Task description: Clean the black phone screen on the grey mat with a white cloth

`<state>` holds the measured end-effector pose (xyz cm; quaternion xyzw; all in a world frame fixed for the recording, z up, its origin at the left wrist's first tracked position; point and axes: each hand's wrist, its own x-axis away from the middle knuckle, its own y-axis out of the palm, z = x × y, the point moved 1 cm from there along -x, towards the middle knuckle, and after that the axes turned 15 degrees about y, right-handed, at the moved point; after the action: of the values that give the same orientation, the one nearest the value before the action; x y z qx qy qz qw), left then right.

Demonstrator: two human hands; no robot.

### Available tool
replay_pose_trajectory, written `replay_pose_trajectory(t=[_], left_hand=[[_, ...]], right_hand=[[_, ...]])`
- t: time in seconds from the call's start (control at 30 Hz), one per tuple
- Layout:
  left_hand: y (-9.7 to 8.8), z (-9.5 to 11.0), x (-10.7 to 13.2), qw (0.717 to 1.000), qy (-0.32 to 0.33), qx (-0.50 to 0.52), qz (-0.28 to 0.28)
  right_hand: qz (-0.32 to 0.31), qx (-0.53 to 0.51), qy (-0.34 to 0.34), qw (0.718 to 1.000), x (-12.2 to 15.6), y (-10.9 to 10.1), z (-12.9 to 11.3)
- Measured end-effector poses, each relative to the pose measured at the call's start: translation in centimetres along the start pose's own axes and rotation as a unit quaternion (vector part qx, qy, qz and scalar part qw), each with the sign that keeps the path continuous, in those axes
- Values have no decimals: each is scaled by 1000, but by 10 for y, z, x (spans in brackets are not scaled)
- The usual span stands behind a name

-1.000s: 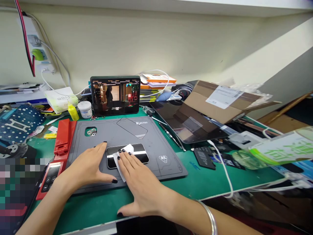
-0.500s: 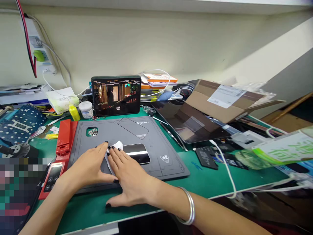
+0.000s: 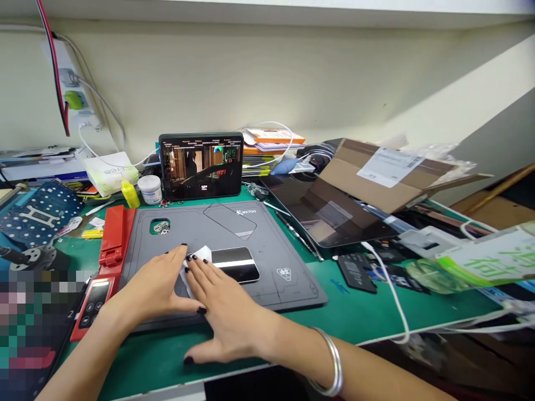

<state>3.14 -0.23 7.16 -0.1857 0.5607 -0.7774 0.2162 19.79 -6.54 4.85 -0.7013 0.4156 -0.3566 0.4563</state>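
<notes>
A phone (image 3: 240,265) with a dark glossy screen lies sideways on the grey work mat (image 3: 267,289). Its left part is covered by a white wipe (image 3: 203,253) and my fingers. My right hand (image 3: 228,320) rests flat over the wipe, fingers stretched out and thumb spread toward me. On the left side, my left hand (image 3: 161,284) has its fingers extended, their tips beside the wipe, and its thumb reaching to the right hand. Whether the left fingers touch the phone is hidden. A clear black-edged glass sheet (image 3: 229,221) lies farther back on the mat.
A tablet (image 3: 201,166) playing video stands behind the mat. Left are a red device (image 3: 115,234), a yellow bottle (image 3: 130,194) and a white jar (image 3: 149,190). On the right lie a large dark screen panel (image 3: 330,211), a cardboard box (image 3: 371,172) and a white cable (image 3: 388,295).
The view has shifted slightly. My right fingers have slid a little toward me and left, and more of the wipe shows above them. The left hand stays nearly in place.
</notes>
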Motion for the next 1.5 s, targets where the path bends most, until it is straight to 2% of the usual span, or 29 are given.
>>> replay_pose_trajectory(t=[0.1, 0.23, 0.4, 0.53, 0.67, 0.83, 0.97, 1.13, 1.27, 1.4, 1.5], left_hand=[[0, 0, 0, 1000, 4, 0, 0], [0, 0, -1, 1000, -1, -5, 3], [0, 1, 0, 1000, -14, -2, -7], [1, 0, 1, 1000, -1, 0, 11], [2, -2, 1, 1000, 1, 1, 15], [3, -5, 1, 1000, -6, 0, 2], [4, -6, 0, 1000, -5, -10, 4], [3, -5, 0, 1000, -8, -14, -7], [3, -5, 0, 1000, -1, -19, 7], [4, -5, 0, 1000, 1, -15, 8], [5, -6, 0, 1000, -11, -9, 13]], right_hand=[[5, 2, 35, 999, 0, 0, 1], [0, -1, 5, 1000, -1, 1, 1], [17, -6, 37, 999, 1, 2, 3], [-5, -13, 5, 1000, 3, 3, 1], [15, -13, 39, 999, 0, 2, 1], [7, -13, 1, 1000, 1, 2, -1], [22, -12, 41, 999, 2, 1, 1], [6, -13, 4, 1000, 4, 1, 0], [16, -13, 44, 999, 4, 0, 2], [7, -13, 3, 1000, 4, 1, 3], [17, -9, 48, 999, 2, 1, 5]])
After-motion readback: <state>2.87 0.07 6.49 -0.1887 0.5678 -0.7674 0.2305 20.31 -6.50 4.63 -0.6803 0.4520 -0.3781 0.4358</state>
